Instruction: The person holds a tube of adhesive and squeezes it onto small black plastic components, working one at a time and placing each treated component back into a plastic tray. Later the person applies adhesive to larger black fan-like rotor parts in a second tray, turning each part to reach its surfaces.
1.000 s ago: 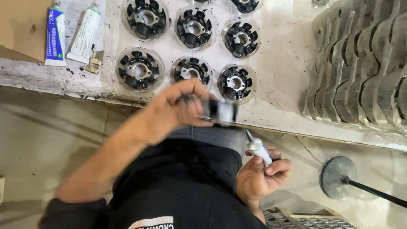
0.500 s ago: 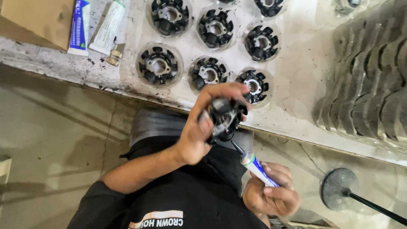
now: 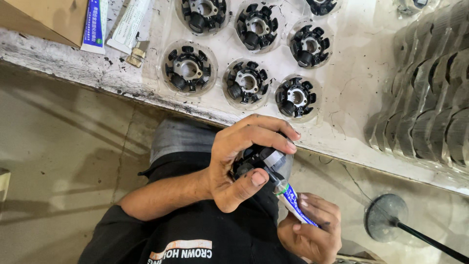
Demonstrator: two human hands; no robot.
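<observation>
Black stator core (image 3: 259, 161), with its ring of wound poles, sits clamped in the left hand (image 3: 239, 164): fingers (image 3: 266, 132) curl over the top, thumb (image 3: 244, 183) presses from below, and the part is held in the air in front of the person's torso, just off the bench edge (image 3: 97, 80). Right hand (image 3: 310, 230) is closed around a small blue-and-white adhesive tube (image 3: 293, 203), fingers together on its body, with the nozzle touching the lower side of the stator.

Beyond the hands, seven matching stators (image 3: 246, 83) lie in two rows on the white bench surface, each on a clear round disc. A blue-and-white carton (image 3: 95, 22) and a white tube (image 3: 128, 24) lie at the bench's upper left beside a cardboard box (image 3: 46, 17). A stack of grey curved metal segments (image 3: 430, 93) occupies the right end. A round black base with a rod (image 3: 386, 217) stands on the floor below.

Risks noted: the part is unsupported, so a slack grip could let it drop to the floor. The thumb lies very near the nozzle; excess squeeze may put adhesive on skin or flood the windings. Nozzle contact appears shallow, so a slip could smear adhesive off target. The exact application spot is hidden by the fingers.
</observation>
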